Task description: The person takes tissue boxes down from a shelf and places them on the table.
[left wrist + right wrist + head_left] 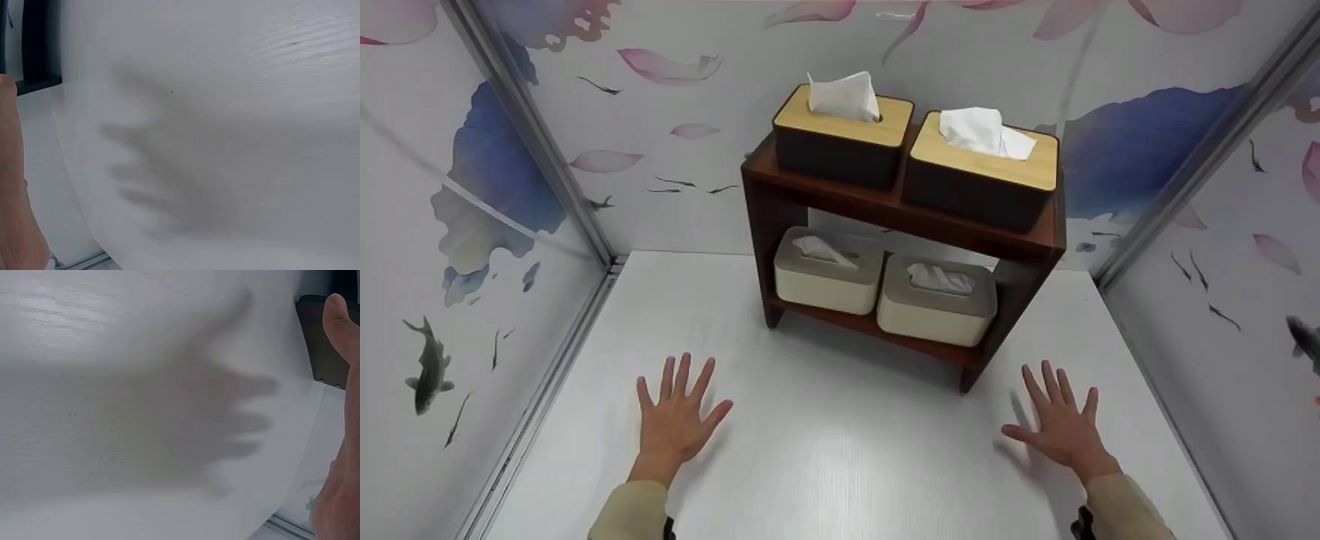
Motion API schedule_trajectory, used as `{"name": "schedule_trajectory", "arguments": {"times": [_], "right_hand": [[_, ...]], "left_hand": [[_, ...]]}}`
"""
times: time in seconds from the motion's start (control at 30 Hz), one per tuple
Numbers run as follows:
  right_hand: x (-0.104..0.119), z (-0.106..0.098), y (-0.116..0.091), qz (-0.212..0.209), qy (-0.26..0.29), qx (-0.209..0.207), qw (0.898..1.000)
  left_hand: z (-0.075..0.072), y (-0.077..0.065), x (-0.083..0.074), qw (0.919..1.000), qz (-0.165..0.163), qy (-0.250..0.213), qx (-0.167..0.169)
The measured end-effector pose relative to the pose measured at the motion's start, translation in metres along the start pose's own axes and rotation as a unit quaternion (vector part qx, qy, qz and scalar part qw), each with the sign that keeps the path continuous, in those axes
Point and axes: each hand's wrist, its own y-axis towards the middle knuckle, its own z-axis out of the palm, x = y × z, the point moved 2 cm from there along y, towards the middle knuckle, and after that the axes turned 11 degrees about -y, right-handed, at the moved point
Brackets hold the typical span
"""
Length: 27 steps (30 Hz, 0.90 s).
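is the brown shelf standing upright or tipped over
Upright: the brown shelf stands on its side panels on the white surface, with tissue boxes resting on both levels.

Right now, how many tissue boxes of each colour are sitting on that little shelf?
Dark tissue boxes with tan tops: 2
Cream tissue boxes with grey-brown tops: 2
Total: 4

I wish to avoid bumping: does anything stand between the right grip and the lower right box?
Yes: the right panel of the shelf stands straight between the right grip and the lower right box. Nothing visible blocks the shelf's front.
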Motion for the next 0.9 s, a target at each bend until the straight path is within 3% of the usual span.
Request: {"name": "schedule_trajectory", "arguments": {"times": [0.2,0.43,0.63,0.9], "right_hand": [[0.002,-0.011,0.0,-0.011,0.003,-0.038,0.999],[0.007,-0.04,0.007,-0.027,0.029,-0.077,0.996],[0.014,-0.072,0.016,-0.042,0.047,-0.112,0.992],[0.018,-0.118,0.028,-0.055,0.101,-0.097,0.989]], "left_hand": [[-0.007,0.001,-0.007,0.9995,0.018,-0.019,-0.019],[-0.019,0.01,-0.022,0.9965,0.03,-0.076,0.015],[-0.033,0.025,-0.041,0.9935,0.056,-0.099,0.009],[-0.06,0.053,-0.069,0.9878,0.093,-0.124,-0.016]]}}
